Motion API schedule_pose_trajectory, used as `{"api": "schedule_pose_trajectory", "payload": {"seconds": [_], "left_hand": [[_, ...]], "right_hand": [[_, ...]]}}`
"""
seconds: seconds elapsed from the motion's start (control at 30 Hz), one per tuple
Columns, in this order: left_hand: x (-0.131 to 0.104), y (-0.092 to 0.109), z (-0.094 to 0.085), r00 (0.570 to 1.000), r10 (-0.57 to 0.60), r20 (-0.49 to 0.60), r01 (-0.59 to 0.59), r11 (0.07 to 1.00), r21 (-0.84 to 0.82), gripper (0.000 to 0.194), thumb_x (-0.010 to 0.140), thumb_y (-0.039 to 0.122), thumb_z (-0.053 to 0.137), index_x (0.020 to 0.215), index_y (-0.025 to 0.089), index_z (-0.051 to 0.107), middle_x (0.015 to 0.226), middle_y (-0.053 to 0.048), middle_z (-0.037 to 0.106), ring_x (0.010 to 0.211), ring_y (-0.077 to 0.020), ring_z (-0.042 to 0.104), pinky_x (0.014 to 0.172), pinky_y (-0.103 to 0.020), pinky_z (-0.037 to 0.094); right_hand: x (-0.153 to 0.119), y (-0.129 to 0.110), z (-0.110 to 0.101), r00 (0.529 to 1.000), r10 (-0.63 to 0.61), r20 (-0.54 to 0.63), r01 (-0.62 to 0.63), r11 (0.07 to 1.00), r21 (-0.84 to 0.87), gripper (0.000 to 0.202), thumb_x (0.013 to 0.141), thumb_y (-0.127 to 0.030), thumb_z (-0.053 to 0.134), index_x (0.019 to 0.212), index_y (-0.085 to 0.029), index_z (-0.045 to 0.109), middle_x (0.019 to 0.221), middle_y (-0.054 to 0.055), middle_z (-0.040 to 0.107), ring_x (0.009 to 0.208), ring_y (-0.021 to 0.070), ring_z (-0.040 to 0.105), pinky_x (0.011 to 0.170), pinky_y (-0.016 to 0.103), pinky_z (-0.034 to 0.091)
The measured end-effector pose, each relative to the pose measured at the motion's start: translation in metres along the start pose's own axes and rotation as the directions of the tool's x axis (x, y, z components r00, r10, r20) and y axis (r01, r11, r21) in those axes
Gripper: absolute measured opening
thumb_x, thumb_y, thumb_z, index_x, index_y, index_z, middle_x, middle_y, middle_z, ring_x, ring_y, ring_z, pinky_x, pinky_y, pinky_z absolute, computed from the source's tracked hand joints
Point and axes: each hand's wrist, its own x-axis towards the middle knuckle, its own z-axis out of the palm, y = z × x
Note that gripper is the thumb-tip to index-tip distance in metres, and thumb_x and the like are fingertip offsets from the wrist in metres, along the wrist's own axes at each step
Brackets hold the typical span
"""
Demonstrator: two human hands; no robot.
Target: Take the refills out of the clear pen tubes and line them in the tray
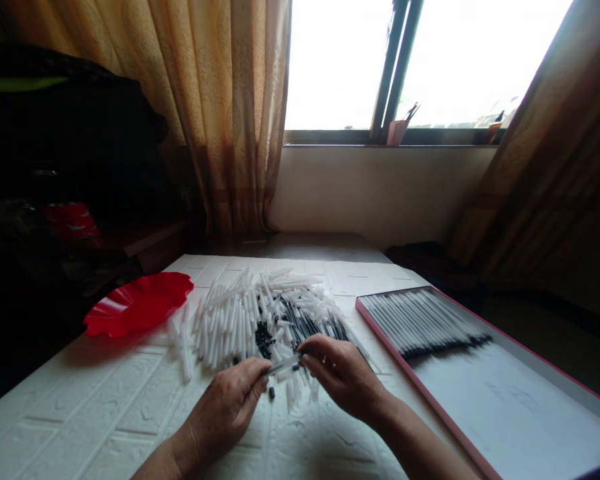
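Between my two hands lies a pen (284, 365) with a clear, whitish barrel, held roughly level above the near side of the pile. My left hand (230, 403) pinches its left end. At the other end, the fingertips of my right hand (345, 377) are closed on it, and they hide that tip. Just beyond my hands, white translucent pen barrels (225, 327) are heaped on the table. Small black pen plugs (264, 339) sit in the middle of the heap, and thin dark refills (303, 320) lie to their right. One loose black plug (272, 393) rests near my left fingertips.
A pink-rimmed tray (520, 407) at the right holds a row of pens (425, 320) with black ends. On the left stands a red wavy-edged plate (140, 303). The white brick-patterned table (95, 400) reaches toward a curtain (230, 120) and a window.
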Motion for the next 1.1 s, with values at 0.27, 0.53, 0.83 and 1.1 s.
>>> {"api": "schedule_pose_trajectory", "payload": {"seconds": [0.27,0.53,0.83,1.1], "left_hand": [[-0.0003,0.0031,0.0004,0.999,0.028,0.026,-0.028,1.000,-0.009,0.019,0.095,0.017,0.049,0.109,0.022,0.061,0.093,-0.004,0.075,0.083,-0.0178,0.074,0.074,-0.023,0.057],[0.0019,0.0033,-0.0012,1.000,0.001,0.017,-0.001,1.000,-0.017,0.021,0.093,0.016,0.048,0.108,0.019,0.062,0.090,-0.006,0.076,0.081,-0.0182,0.074,0.076,-0.025,0.058],[0.0014,0.0019,-0.0009,0.999,-0.028,0.019,0.029,0.999,-0.036,0.021,0.093,0.017,0.049,0.106,0.019,0.065,0.093,-0.007,0.077,0.082,-0.0192,0.074,0.075,-0.025,0.059],[-0.0015,-0.0018,0.0020,0.999,-0.035,0.032,0.038,0.995,-0.097,0.022,0.092,0.017,0.053,0.109,0.021,0.067,0.096,-0.006,0.077,0.087,-0.0197,0.074,0.081,-0.027,0.056]], "right_hand": [[-0.0023,0.0042,0.0017,0.992,0.098,0.076,-0.093,0.994,-0.062,0.042,0.093,-0.037,0.044,0.055,-0.020,0.047,0.049,-0.002,0.053,0.045,0.0104,0.050,0.050,0.022,0.033],[0.0002,0.0047,0.0008,0.993,0.095,0.072,-0.094,0.995,-0.019,0.029,0.094,-0.036,0.044,0.077,-0.019,0.060,0.057,-0.002,0.058,0.051,0.0115,0.052,0.053,0.021,0.037],[0.0002,0.0038,-0.0043,1.000,0.011,0.027,-0.010,0.998,-0.057,0.014,0.089,-0.028,0.053,0.081,-0.021,0.062,0.065,-0.001,0.062,0.056,0.0130,0.053,0.056,0.023,0.038],[0.0012,0.0023,-0.0030,0.994,0.081,0.068,-0.073,0.991,-0.112,0.034,0.091,-0.036,0.045,0.061,-0.022,0.047,0.055,-0.002,0.052,0.051,0.0126,0.049,0.053,0.024,0.031]]}}
